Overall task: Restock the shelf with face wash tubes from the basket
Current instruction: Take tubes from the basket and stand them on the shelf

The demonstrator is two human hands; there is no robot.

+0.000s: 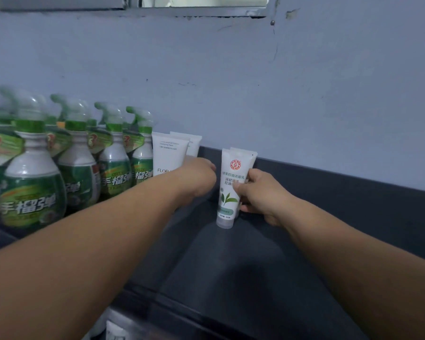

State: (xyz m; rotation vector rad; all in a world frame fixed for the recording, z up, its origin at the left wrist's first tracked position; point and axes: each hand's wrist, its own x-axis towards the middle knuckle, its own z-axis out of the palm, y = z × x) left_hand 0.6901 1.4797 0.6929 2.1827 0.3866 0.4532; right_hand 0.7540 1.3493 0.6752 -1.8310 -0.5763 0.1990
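While four green spray bottles (32, 182) front the shelf's (255, 253) left, two white FLOR tubes (168, 155) stand beside them, where the left hand (199, 175) reaches, fingers hidden. Mid-shelf, the right hand (260, 195) grips the front of two white, leaf-printed face wash tubes (230, 173), cap-down.

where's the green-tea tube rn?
Head view, right of centre: the green-tea tube stands cap-down on the shelf, gripped by the right hand, a twin tube behind, white tubes to its left.
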